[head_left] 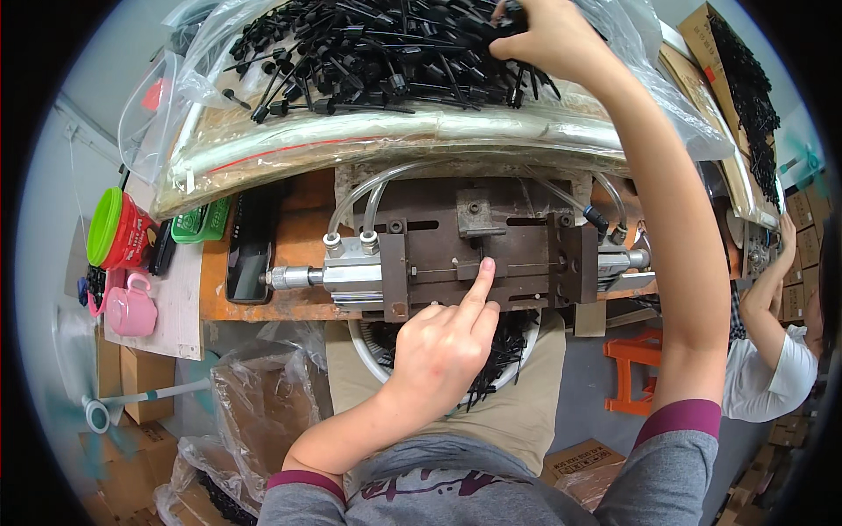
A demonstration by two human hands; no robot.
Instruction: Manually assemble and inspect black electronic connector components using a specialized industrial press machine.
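Touching the middle block [467, 272] of the brown metal fixture [421, 245] on the table [303, 230] with the left hand [443, 351]: index finger extended, remaining fingers curled, nothing visibly gripped. Reaching with the right hand [537, 39] into the heap of black stemmed parts [377, 53] on clear plastic sheeting [307, 145] beyond the fixture, with thumb and fingers bent around the near edge; unable to confirm a grip from this view. Separate one part by its stem before lifting, to avoid dragging tangled neighbours. Align squarely by fingertip. Withdraw fingers from between the silver cylinders [351, 273] before any actuation. Avoid snagging the clear tubes [370, 208].
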